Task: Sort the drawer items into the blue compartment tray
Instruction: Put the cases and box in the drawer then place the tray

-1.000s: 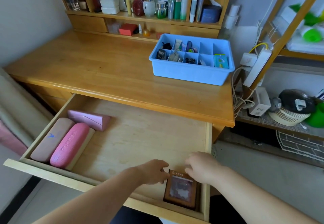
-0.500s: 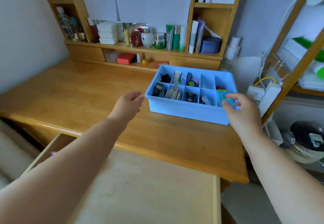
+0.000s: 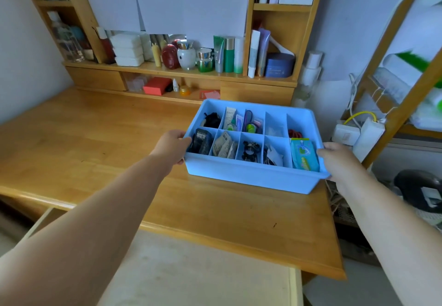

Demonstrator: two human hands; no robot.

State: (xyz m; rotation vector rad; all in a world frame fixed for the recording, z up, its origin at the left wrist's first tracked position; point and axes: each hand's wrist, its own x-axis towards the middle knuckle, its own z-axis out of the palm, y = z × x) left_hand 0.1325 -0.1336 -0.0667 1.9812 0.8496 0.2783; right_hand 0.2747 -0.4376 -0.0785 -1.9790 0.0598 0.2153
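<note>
Blue compartment tray point(image 3: 248, 179) sits on the right half of the wooden desk point(image 3: 83, 143), its ten cells arranged in two rows and most of them already stocked, which suggests the sorting is well advanced. Below the desk edge the open drawer point(image 3: 196, 272) shows only bare base in the part that is visible. The person's left hand point(image 3: 172, 147) grips the tray's left end, thumb hooked over the rim and fingers curled beneath; the right hand point(image 3: 334, 159) clasps the right end, its fingers hidden behind the wall. A hold at both ends keeps the loaded tray level, probably for lifting or drawing it nearer. Within the tray, a green-and-blue packet point(image 3: 304, 154) stands in the near-right cell, a black device point(image 3: 201, 141) fills the near-left cell, and a white tube point(image 3: 230, 116) stands upright in the far row so that it fits its narrow cell.
</note>
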